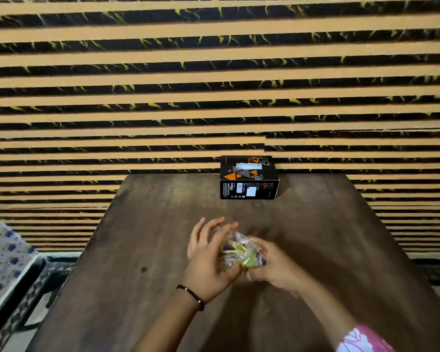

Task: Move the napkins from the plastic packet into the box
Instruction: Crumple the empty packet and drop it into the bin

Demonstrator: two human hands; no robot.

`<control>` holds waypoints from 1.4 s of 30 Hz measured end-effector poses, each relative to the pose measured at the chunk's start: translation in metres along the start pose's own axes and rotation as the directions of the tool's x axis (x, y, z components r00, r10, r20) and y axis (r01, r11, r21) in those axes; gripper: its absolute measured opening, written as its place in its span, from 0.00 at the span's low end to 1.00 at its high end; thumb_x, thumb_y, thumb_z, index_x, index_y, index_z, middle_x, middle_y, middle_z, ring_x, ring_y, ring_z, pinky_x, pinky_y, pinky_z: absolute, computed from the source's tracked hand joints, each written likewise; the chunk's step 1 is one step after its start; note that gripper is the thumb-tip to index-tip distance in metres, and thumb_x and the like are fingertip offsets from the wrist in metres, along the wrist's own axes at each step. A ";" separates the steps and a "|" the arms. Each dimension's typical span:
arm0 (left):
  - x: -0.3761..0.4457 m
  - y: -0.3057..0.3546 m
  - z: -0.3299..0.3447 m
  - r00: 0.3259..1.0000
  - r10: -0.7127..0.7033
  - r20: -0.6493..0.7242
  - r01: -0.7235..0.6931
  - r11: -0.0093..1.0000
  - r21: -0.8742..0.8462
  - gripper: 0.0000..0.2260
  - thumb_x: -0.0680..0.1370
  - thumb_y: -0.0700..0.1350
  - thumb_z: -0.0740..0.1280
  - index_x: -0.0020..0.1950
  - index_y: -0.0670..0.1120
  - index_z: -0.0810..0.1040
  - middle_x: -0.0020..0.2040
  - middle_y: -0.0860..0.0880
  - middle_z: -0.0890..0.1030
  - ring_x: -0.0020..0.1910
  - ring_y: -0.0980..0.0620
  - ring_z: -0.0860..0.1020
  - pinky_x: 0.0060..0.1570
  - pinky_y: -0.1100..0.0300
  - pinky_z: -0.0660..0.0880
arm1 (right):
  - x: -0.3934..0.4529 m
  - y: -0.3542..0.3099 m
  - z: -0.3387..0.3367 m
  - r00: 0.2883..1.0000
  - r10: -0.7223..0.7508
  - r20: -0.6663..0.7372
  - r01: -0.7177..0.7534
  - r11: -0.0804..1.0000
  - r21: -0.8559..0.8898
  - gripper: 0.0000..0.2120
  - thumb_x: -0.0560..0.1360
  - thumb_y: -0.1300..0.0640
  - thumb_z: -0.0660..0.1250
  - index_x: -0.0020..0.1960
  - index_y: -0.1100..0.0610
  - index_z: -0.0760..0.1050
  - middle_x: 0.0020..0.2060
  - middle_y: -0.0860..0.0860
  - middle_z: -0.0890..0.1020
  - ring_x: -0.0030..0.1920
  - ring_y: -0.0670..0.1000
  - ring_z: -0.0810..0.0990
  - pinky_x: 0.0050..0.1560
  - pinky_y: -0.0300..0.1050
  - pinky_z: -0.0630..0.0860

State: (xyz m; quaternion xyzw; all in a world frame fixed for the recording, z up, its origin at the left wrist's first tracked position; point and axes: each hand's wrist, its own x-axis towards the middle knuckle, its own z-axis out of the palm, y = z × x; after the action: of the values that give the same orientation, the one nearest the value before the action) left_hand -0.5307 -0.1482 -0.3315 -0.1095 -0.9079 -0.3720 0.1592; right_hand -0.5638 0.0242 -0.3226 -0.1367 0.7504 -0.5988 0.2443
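A crumpled clear plastic packet point(239, 251) with green and purple print sits between both hands above the middle of the brown table point(137, 237). My left hand point(208, 252) presses on its left side with the fingers spread upward. My right hand point(269, 262) grips its right end. Whether napkins are inside the packet is too blurred to tell. A black box point(249, 177) with orange and grey triangles stands at the table's far edge, a white slot in its top, well beyond both hands.
A striped orange and black wall point(214, 85) rises right behind the table. At the left edge is a bed with a blue flowered cover point(0, 252). A patterned floor point(38, 295) shows beside the table's left side.
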 end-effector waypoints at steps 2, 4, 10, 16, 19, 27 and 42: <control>0.006 0.005 0.005 0.992 -0.028 0.123 0.057 0.969 -0.242 0.31 0.63 0.51 0.69 0.64 0.65 0.67 0.67 0.52 0.65 0.67 0.61 0.63 0.64 0.63 0.66 | -0.006 0.001 -0.007 0.998 -0.027 -0.065 0.028 1.000 0.007 0.27 0.61 0.74 0.72 0.55 0.53 0.75 0.49 0.53 0.83 0.47 0.47 0.80 0.52 0.45 0.77; 0.012 0.011 0.013 0.985 0.023 0.169 0.032 0.947 -0.319 0.26 0.63 0.48 0.69 0.60 0.63 0.70 0.62 0.53 0.71 0.62 0.62 0.70 0.59 0.65 0.70 | -0.013 0.003 -0.013 0.990 -0.057 -0.126 0.060 0.998 0.014 0.24 0.61 0.73 0.73 0.51 0.52 0.77 0.46 0.51 0.84 0.47 0.48 0.80 0.52 0.45 0.77; 0.025 0.031 0.037 0.995 -0.077 0.068 0.099 0.900 -0.424 0.14 0.64 0.50 0.69 0.48 0.58 0.74 0.46 0.55 0.79 0.45 0.61 0.78 0.46 0.70 0.73 | -0.044 0.011 -0.032 0.912 -0.150 -0.383 0.133 0.989 -0.071 0.39 0.60 0.58 0.75 0.65 0.38 0.66 0.65 0.45 0.71 0.62 0.48 0.75 0.58 0.44 0.76; 0.033 0.083 0.078 0.983 -0.126 0.131 0.174 0.861 -0.477 0.10 0.67 0.41 0.71 0.46 0.51 0.76 0.38 0.53 0.82 0.36 0.60 0.78 0.38 0.64 0.75 | -0.094 0.006 -0.057 0.877 -0.336 -0.343 0.102 0.828 -0.551 0.47 0.64 0.53 0.75 0.67 0.27 0.48 0.73 0.36 0.45 0.73 0.40 0.50 0.66 0.27 0.57; 0.034 0.120 0.111 0.976 -0.135 0.168 0.203 0.841 -0.502 0.10 0.65 0.43 0.70 0.45 0.50 0.77 0.36 0.52 0.81 0.33 0.61 0.77 0.36 0.64 0.74 | -0.124 0.013 -0.078 0.876 -0.290 -0.385 -0.019 0.777 -0.629 0.49 0.66 0.53 0.74 0.69 0.32 0.41 0.71 0.36 0.43 0.70 0.38 0.45 0.63 0.24 0.50; 0.009 0.240 0.207 0.896 -0.038 0.441 0.377 0.589 -0.715 0.21 0.63 0.51 0.70 0.53 0.45 0.76 0.44 0.50 0.81 0.43 0.55 0.78 0.43 0.59 0.75 | -0.227 0.051 -0.178 0.717 -0.347 -0.604 -0.145 0.774 -0.617 0.39 0.65 0.60 0.71 0.69 0.39 0.58 0.66 0.42 0.62 0.66 0.47 0.67 0.61 0.45 0.74; 0.026 0.394 0.381 0.809 -0.018 0.588 0.503 0.539 -0.675 0.15 0.68 0.30 0.67 0.52 0.43 0.80 0.51 0.41 0.82 0.48 0.46 0.80 0.41 0.58 0.79 | -0.372 0.134 -0.352 0.635 -0.212 -0.742 -0.115 0.925 -0.363 0.36 0.65 0.58 0.71 0.67 0.37 0.60 0.65 0.46 0.64 0.60 0.45 0.74 0.56 0.39 0.77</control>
State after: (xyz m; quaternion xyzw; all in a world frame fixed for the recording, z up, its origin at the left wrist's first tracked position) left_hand -0.5086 0.3996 -0.3258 -0.1217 -0.6494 -0.7185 -0.2174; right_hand -0.4254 0.5348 -0.3186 0.0669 0.8784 -0.4499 -0.1464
